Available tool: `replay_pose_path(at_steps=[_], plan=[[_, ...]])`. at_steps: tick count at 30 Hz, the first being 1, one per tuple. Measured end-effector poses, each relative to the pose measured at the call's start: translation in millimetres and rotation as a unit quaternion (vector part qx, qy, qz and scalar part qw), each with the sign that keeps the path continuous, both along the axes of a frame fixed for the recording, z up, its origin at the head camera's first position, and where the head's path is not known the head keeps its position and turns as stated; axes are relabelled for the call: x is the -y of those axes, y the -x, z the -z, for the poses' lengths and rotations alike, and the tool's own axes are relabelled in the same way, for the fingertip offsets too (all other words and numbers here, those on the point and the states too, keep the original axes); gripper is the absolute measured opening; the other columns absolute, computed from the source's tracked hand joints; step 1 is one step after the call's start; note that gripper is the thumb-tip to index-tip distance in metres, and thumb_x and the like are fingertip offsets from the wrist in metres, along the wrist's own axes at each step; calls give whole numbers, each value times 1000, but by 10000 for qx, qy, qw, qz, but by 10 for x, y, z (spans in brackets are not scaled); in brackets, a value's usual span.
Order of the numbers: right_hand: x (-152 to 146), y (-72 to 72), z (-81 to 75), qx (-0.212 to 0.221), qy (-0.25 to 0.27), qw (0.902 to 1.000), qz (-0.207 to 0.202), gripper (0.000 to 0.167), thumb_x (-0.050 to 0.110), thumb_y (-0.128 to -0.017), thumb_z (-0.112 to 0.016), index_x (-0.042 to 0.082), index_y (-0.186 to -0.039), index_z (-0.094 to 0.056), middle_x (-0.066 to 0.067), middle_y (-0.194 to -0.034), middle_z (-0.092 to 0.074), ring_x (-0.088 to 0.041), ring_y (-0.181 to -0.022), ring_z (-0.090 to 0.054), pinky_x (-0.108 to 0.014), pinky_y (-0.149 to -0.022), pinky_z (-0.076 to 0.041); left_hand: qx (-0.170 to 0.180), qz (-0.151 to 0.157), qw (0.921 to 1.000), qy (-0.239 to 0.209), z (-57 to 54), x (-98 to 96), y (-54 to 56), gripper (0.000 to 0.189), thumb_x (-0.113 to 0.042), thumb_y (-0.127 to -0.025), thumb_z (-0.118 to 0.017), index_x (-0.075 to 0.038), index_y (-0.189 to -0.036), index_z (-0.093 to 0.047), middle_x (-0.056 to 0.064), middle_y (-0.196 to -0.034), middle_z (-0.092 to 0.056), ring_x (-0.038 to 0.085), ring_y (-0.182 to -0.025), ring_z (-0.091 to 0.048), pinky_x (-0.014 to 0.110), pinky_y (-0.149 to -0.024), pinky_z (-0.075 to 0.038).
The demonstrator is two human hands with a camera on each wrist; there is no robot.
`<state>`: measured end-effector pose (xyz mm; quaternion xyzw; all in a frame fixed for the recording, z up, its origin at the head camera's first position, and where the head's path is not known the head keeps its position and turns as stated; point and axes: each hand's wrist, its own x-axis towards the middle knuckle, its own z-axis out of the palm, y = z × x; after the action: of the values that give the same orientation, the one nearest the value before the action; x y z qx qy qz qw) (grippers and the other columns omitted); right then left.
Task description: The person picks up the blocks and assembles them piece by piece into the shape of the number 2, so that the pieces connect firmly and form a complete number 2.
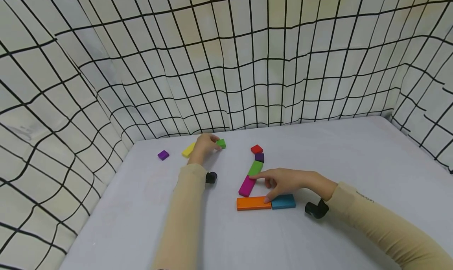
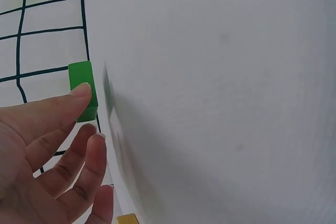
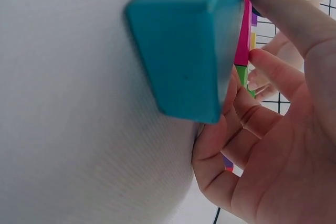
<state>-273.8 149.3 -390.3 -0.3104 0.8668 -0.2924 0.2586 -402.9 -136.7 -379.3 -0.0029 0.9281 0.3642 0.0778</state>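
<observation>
as left fingers pinch green block, right fingers touch orange

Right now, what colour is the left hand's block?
Green block, best seen in the left wrist view.

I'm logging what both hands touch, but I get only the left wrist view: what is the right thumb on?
Observer: The right hand has its thumb on an orange rectangular block.
Operator: What sits at that orange block's right end in the head view?
Observer: A blue rectangular block, laid end to end with it.
Operator: And which block lies farthest left there?
Observer: A small purple four-sided block, lying apart from the others.
</observation>
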Motion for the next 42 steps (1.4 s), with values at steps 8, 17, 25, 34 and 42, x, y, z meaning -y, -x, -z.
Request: replay_pose_path(at_steps=[8, 17, 25, 34, 42], plan=[[12, -5, -4, 37, -68, 9999, 89, 71, 24, -89, -83, 18, -152, -51, 0, -102, -55, -18, -99, -53, -32, -79, -51, -101, 267, 9996, -29, -28, -71, -31, 41, -1, -89, -76, -1, -129, -67, 19, -133, -60, 34, -121, -56, 43, -104, -46], [10, -1, 8, 20, -62, 10000, 65, 72, 23, -89, -83, 16, -152, -50, 0, -102, -55, -18, -99, -53, -32, -80, -51, -168, 433, 9989, 115, -5, -162, -58, 41, -4, -89, -77, -3, -129, -68, 18, -131, -62, 32, -119, -58, 43, -102, -47], [7, 0, -1, 37, -57, 10000, 44, 71, 24, -89, -82, 17, -152, -50, -1, -101, -55, -18, -99, -53, -32, -80, -51, -295, 587, 9978, 105, 7, -263, -74, 39, -5, -89, -76, -2, -127, -69, 18, -127, -64, 33, -116, -59, 43, -100, -48], [12, -20, -37, 24, -41, 10000, -7, 71, 23, -90, -82, 15, -152, -50, -1, -101, -55, -17, -98, -53, -31, -79, -50, -416, 748, 9961, 232, 20, -403, -74, 37, -7, -88, -78, -3, -124, -71, 16, -122, -67, 30, -110, -61, 42, -95, -50], [7, -10, -31, 44, 2, 10000, -21, 71, 23, -90, -82, 14, -152, -50, -2, -102, -56, -18, -98, -53, -32, -79, -50, -392, 815, 9956, 254, 7, -496, -96, 37, -6, -88, -78, -4, -124, -71, 15, -121, -67, 29, -109, -62, 41, -94, -51]])
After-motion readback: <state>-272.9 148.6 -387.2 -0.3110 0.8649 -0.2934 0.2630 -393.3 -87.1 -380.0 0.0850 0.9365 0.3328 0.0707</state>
